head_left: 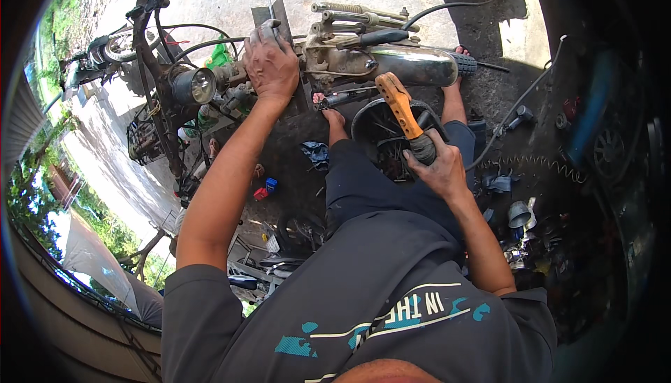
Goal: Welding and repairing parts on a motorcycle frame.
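My left hand [271,68] is closed at the motorcycle's front end, its fingers blackened. A thin metal rod [270,5] rises from those fingers. Directly behind the hand stands a dark flat metal plate [284,25]; whether the fingers also grip it is hidden. In my right hand [443,168], above my lap, I hold what looks like a welding electrode holder [400,103], with an orange, hole-marked head and a dark handle. Its head tilts up and left, apart from the metal fork parts [349,16]. A cable [503,121] runs off beside this hand to the right.
A black-handled tool [384,38] with a cable lies over the fork. Beyond it is a shiny fender [412,65]. A round headlight [200,87] is at left. A dark wheel-like round part [367,121] sits between my legs. Scattered parts [521,215] cover the right-hand floor.
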### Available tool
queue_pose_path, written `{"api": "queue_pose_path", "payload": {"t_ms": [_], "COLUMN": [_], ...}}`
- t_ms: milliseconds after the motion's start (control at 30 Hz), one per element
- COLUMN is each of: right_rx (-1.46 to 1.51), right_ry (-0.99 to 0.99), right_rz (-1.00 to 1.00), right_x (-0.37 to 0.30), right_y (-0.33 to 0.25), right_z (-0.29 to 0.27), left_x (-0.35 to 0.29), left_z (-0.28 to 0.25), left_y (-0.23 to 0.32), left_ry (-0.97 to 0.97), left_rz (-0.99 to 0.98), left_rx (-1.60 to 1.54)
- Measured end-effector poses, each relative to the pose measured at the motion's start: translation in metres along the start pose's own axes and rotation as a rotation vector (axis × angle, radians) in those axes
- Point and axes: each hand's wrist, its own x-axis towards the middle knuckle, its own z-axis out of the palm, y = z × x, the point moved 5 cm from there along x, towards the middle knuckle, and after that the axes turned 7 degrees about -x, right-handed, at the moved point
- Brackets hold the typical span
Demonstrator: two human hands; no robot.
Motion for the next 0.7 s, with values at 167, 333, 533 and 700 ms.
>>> {"api": "queue_pose_path", "payload": {"t_ms": [167, 333, 533, 700], "right_rx": [-0.043, -0.037, -0.011, -0.007], "right_ry": [0.028, -0.020, -0.020, -0.040], "right_rz": [-0.068, -0.014, -0.007, 0.006], "right_x": [-0.001, 0.000, 0.000, 0.000], "right_y": [-0.002, 0.000, 0.003, 0.003], "right_z": [0.003, 0.003, 0.004, 0.005], "left_x": [0.001, 0.000, 0.000, -0.002], "left_z": [0.001, 0.001, 0.001, 0.005], "left_y": [-0.003, -0.005, 0.000, -0.011], "left_ry": [0.000, 0.021, -0.009, 0.045], "left_rz": [0.001, 0.035, 0.000, 0.038], "left_rx": [-0.004, 0.006, 0.005, 0.074]}}
